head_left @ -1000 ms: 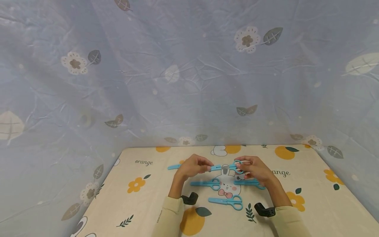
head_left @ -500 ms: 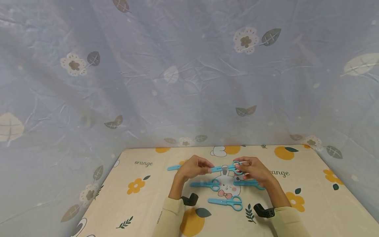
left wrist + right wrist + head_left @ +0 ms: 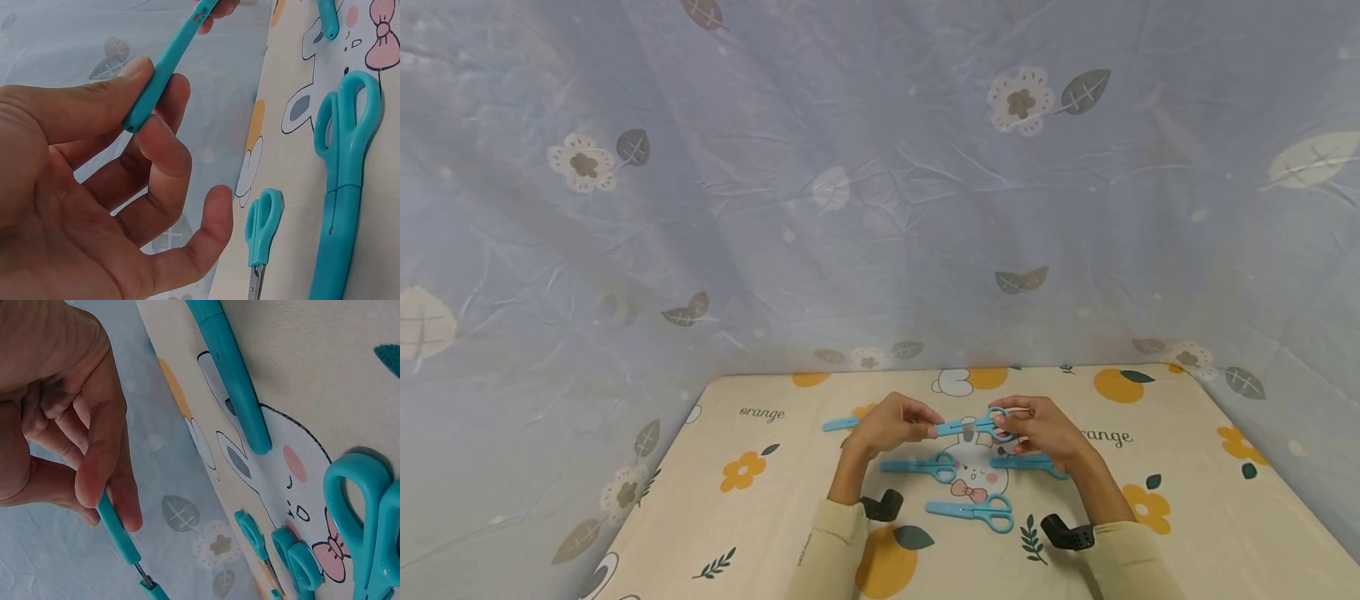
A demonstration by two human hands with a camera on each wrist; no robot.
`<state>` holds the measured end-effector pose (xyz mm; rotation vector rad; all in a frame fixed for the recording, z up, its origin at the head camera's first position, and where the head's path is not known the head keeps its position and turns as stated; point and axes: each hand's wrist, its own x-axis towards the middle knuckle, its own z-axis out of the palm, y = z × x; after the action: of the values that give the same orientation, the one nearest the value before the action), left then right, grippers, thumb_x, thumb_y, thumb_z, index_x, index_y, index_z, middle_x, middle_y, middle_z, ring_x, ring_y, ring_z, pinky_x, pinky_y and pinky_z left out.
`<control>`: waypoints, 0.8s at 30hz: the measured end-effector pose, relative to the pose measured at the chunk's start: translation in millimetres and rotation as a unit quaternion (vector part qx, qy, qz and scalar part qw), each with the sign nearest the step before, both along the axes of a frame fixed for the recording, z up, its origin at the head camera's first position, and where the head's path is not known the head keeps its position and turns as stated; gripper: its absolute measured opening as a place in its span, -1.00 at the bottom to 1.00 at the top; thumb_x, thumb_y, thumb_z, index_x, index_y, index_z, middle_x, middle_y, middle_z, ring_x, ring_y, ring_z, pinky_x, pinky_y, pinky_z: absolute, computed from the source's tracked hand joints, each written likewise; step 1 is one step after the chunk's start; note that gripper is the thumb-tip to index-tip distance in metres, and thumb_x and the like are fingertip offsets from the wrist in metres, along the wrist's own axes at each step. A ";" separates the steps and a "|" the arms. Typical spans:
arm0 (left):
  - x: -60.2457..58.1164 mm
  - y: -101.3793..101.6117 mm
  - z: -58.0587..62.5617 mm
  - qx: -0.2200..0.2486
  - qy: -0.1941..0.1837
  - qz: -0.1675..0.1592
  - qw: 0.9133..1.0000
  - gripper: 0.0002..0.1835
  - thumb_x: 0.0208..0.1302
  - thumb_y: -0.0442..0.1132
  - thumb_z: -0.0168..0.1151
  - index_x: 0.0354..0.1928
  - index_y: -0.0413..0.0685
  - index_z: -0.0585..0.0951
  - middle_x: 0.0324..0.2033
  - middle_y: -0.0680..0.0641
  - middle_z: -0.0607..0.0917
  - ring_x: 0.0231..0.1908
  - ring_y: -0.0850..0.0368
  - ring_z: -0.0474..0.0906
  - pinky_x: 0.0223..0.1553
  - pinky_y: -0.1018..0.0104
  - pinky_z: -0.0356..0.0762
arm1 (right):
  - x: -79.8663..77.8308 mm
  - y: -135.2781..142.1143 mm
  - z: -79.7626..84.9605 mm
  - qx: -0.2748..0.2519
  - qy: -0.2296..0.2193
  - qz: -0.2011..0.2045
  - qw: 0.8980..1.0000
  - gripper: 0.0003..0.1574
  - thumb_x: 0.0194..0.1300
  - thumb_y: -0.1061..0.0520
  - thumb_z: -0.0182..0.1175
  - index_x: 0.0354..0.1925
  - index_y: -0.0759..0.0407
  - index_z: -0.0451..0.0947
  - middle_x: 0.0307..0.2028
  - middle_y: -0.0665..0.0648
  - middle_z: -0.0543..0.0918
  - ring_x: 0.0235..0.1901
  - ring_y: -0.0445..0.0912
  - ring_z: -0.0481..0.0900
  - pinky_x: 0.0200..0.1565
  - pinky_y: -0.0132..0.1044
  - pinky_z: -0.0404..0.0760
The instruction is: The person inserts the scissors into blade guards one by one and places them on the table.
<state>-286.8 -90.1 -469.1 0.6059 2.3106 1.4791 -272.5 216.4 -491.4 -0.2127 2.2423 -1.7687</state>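
In the head view both hands hold a turquoise pair of scissors point(image 3: 997, 424) above the table. My left hand point(image 3: 889, 427) pinches the blade cover point(image 3: 161, 78) between thumb and fingers. The handle loops are held by my right hand point(image 3: 1045, 432). A short stretch of metal blade point(image 3: 144, 575) shows between cover and handle in the right wrist view. Three covered scissors lie below: one at left point(image 3: 917, 467), one at right point(image 3: 1028, 464), one nearest the body point(image 3: 972, 511). Another pair with bare blades point(image 3: 262, 231) shows in the left wrist view.
A loose turquoise piece point(image 3: 840, 424), like a blade cover, lies left of the left hand. The tablecloth point(image 3: 760, 492) has printed oranges, flowers and a rabbit. A grey-blue patterned curtain point(image 3: 880, 233) rises behind the table. Black wrist cameras point(image 3: 883, 506) sit on both wrists.
My left hand and the cover have shifted very slightly right, and the gap to the handle looks a little narrower. My right hand keeps its hold. The scissors on the table stay put.
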 end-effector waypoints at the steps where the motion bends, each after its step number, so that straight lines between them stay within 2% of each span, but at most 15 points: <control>1: -0.1 0.2 -0.3 0.000 0.001 -0.001 1.000 -0.83 0.44 -0.36 0.37 -0.02 -0.14 0.84 -0.11 -0.12 0.87 -0.13 0.18 0.77 0.07 0.14 0.77 | -0.2 -0.2 -0.3 -0.001 -0.003 -0.003 1.000 -0.41 0.55 0.09 0.30 0.40 0.31 0.52 -0.15 0.03 0.82 -0.17 -0.05 0.72 -0.28 -0.26 0.75; 7: 0.6 3.3 -0.2 -0.006 0.006 0.001 1.000 -0.83 0.43 -0.37 0.38 -0.03 -0.17 0.84 -0.12 -0.16 0.87 -0.18 0.21 0.74 0.04 0.18 0.76 | -0.9 -0.1 -1.2 -0.005 -0.005 -0.007 1.000 -0.41 0.56 0.13 0.29 0.43 0.33 0.49 -0.18 0.03 0.83 -0.20 -0.07 0.71 -0.31 -0.26 0.74; 14: 1.5 5.2 0.5 -0.006 -0.003 0.001 1.000 -0.83 0.45 -0.36 0.36 -0.03 -0.16 0.84 -0.12 -0.16 0.87 -0.18 0.21 0.73 0.07 0.14 0.76 | -0.4 -2.6 -0.2 0.003 0.003 -0.009 1.000 -0.40 0.58 0.17 0.25 0.45 0.37 0.45 -0.21 0.00 0.84 -0.20 -0.07 0.72 -0.32 -0.24 0.74; 20: 1.8 5.6 -0.4 0.001 -0.014 0.012 1.000 -0.83 0.43 -0.37 0.36 -0.04 -0.16 0.84 -0.12 -0.15 0.87 -0.14 0.18 0.75 0.11 0.08 0.76 | 1.1 -5.0 -0.3 -0.001 0.010 -0.008 1.000 -0.45 0.58 0.15 0.26 0.41 0.32 0.50 -0.22 -0.01 0.84 -0.23 -0.10 0.73 -0.35 -0.28 0.72; 24: 1.8 6.3 -0.6 -0.001 -0.010 0.016 1.000 -0.83 0.43 -0.38 0.36 -0.05 -0.16 0.85 -0.13 -0.14 0.88 -0.15 0.19 0.75 0.10 0.09 0.76 | 2.1 -5.9 -0.4 -0.001 0.016 -0.004 1.000 -0.44 0.59 0.14 0.26 0.41 0.35 0.48 -0.22 0.01 0.83 -0.22 -0.05 0.74 -0.36 -0.27 0.71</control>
<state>-285.1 -83.8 -469.6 0.5526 2.3163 1.4904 -270.5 210.6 -491.8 -0.2362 2.2665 -1.7843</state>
